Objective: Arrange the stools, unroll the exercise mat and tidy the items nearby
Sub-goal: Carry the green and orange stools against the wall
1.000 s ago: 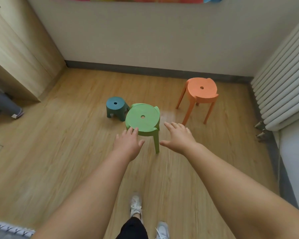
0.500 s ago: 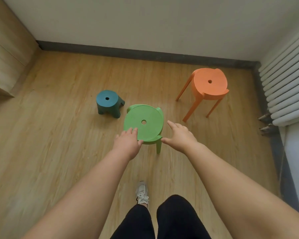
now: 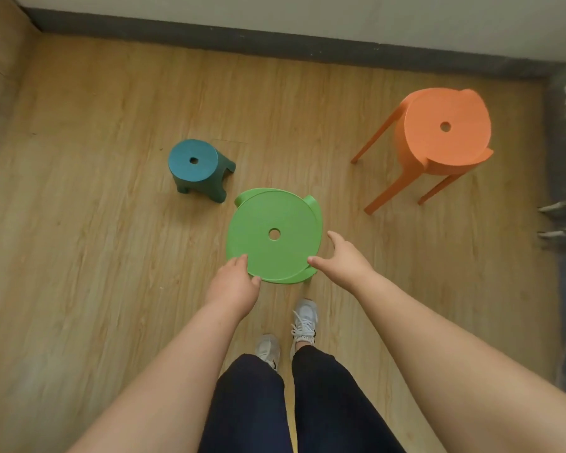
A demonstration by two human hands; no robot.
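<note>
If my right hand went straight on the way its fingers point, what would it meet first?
The green stool: the right hand is at the seat's right rim, fingers aimed across it. Contact looks very near, though depth is unclear.

Low teal stool stands just beside the green stool, tall orange stool well apart, all upright.

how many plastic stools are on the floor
3: round green plastic stool in the middle, small teal plastic stool to its left, tall orange plastic stool at right; none seems hidden.
</note>
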